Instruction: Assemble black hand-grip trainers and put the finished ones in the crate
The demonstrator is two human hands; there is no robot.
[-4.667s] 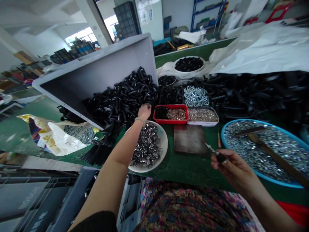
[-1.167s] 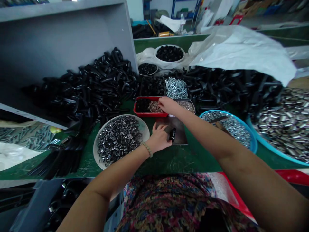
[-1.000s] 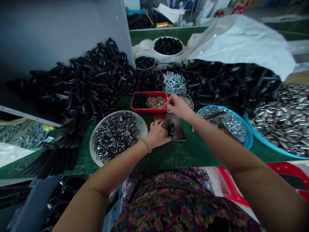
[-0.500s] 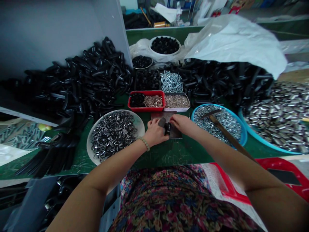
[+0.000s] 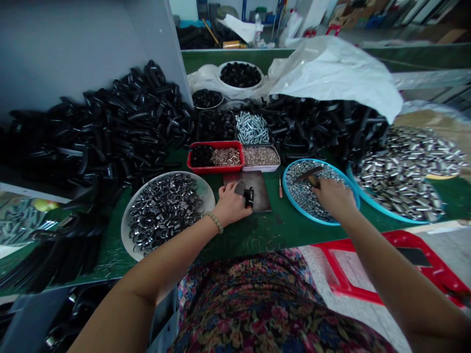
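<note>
Pinching a small black part (image 5: 249,196) against the dark plate (image 5: 259,189) with the left hand (image 5: 231,205); gripping a hammer (image 5: 307,173) with the right hand (image 5: 333,197) (fingers curled shut, over the blue basin (image 5: 284,186)).

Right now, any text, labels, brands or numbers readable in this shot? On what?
No text can be read.
Red tray, blue basin, grey bin: no print shows.
Black part in the left hand, hammer in the right hand: no marks show.
Boxes at the back: too small and blurred to tell.
</note>
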